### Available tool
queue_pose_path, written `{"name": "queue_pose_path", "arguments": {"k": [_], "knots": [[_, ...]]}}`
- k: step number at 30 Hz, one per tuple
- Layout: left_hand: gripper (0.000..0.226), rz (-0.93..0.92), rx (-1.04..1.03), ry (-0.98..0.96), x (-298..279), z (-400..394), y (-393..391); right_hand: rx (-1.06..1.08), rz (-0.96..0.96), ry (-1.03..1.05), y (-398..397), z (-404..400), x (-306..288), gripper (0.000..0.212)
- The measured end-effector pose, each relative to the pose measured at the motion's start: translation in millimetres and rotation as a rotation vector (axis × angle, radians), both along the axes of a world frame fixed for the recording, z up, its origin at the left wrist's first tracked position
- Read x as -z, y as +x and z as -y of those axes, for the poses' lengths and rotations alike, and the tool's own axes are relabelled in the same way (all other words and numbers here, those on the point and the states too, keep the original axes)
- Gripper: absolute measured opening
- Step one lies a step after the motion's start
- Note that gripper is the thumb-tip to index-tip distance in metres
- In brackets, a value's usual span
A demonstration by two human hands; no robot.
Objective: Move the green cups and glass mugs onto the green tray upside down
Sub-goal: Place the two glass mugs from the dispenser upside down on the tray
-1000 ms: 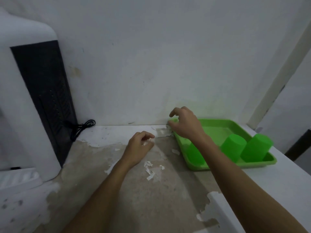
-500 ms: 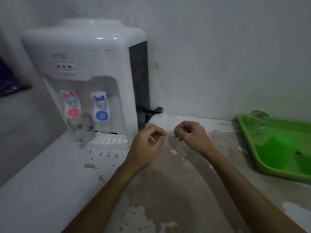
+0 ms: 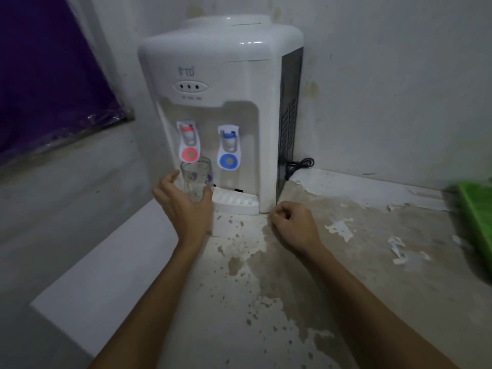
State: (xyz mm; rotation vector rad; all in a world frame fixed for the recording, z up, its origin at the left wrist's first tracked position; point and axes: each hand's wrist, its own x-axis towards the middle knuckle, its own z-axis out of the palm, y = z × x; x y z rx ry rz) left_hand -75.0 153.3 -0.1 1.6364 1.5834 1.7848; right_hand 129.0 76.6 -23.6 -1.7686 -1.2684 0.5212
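Note:
A clear glass mug [image 3: 196,177] with small purple marks stands upright under the red tap of the water dispenser. My left hand [image 3: 183,206] is open around its lower part, fingers to the left and thumb to the right; I cannot tell whether they touch the glass. My right hand [image 3: 291,225] is a loose fist with nothing in it, low over the counter in front of the dispenser's right corner. Only a strip of the green tray [image 3: 478,209] shows at the right edge. No green cups are in view.
The white water dispenser [image 3: 221,83] stands in the corner with its drip tray [image 3: 237,203] in front and a black cord [image 3: 299,165] at its right. The stained counter [image 3: 266,288] drops off at its left edge. A purple sheet [image 3: 45,75] hangs at the left.
The view has swung left, from the tray to the dispenser. My left hand has opened and reached forward to the glass mug. My right hand has drawn back from the tray and closed.

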Motion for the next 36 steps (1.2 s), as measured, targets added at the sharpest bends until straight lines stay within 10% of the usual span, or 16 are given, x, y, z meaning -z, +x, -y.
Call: {"name": "queue_pose_path", "arguments": {"k": [27,36], "knots": [[0.067,0.196,0.319,-0.326,-2,17,-8,-0.005,-0.135,0.059,24,42,-14,0.017],[0.068,0.131,0.742,-0.233,-29,93,71,-0.019,-0.449,0.085,71,90,-45,0.016]]}}
